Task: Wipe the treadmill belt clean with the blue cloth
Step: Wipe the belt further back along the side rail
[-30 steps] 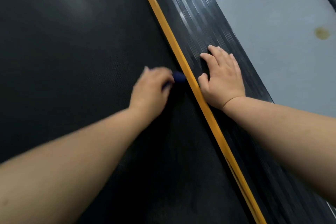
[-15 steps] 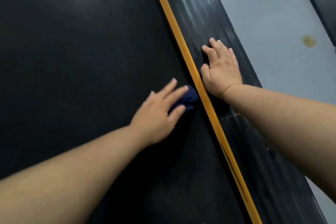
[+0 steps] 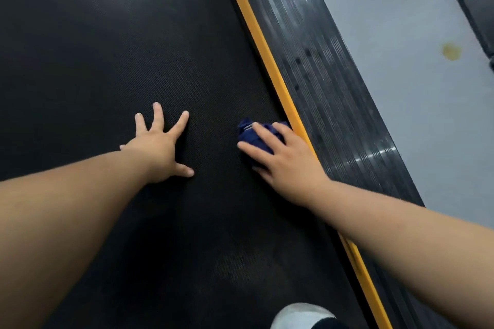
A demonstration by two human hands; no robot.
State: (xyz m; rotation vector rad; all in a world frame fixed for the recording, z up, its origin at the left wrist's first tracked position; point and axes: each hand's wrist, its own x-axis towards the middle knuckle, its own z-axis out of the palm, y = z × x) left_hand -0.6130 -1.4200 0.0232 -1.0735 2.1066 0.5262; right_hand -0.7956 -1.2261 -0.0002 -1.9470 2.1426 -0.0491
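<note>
The black treadmill belt [image 3: 112, 67] fills the left and middle of the head view. A crumpled dark blue cloth [image 3: 254, 134] lies on the belt right beside the yellow edge strip [image 3: 270, 61]. My right hand [image 3: 283, 157] lies on top of the cloth, fingers spread over it and pressing it to the belt. My left hand [image 3: 160, 144] rests flat on the bare belt to the left of the cloth, fingers spread wide and holding nothing.
Right of the yellow strip runs the ribbed black side rail [image 3: 328, 83], then grey floor [image 3: 401, 35] with a yellowish stain [image 3: 451, 51]. A white shoe toe [image 3: 302, 315] shows at the bottom edge on the belt.
The cloth passed from my left hand to my right. My right hand came off the side rail onto the cloth; my left hand moved left and spread flat on the belt.
</note>
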